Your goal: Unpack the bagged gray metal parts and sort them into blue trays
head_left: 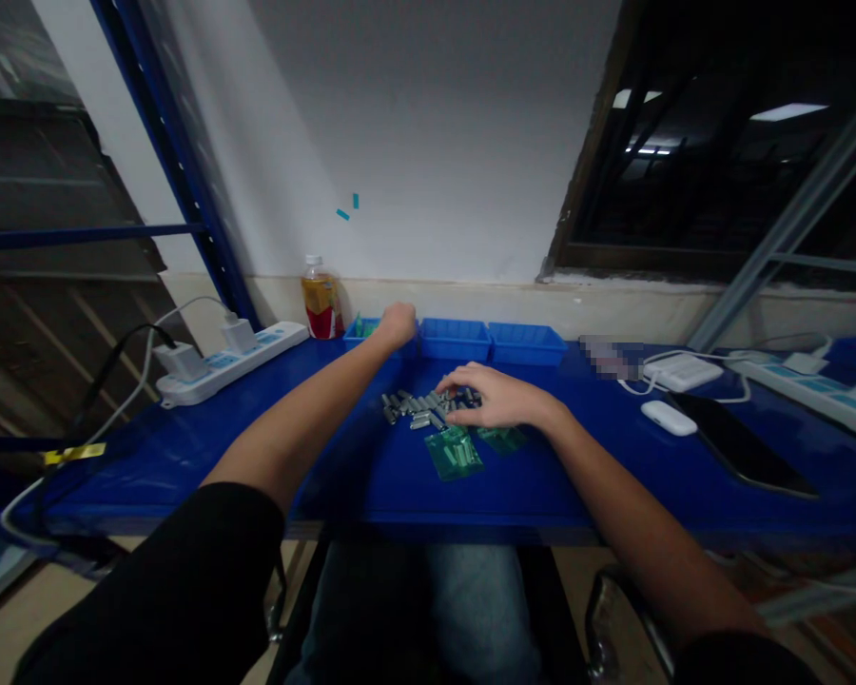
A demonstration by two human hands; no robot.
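My left hand reaches out over the right end of the left blue bin, its fingers curled down; what they hold, if anything, is hidden. Green bags show inside that bin. Lower and to the right, my right hand hovers at a pile of short metal cylinders, thumb and fingers curved apart with no object visible between them. In front of the pile lies a green clear bag with several cylinders in it. A second green bag lies partly under my right hand.
Two more blue bins, a middle one and a right one, line the wall. A drink bottle and power strip stand at left. At right lie a phone, a white case and a white charger with cables.
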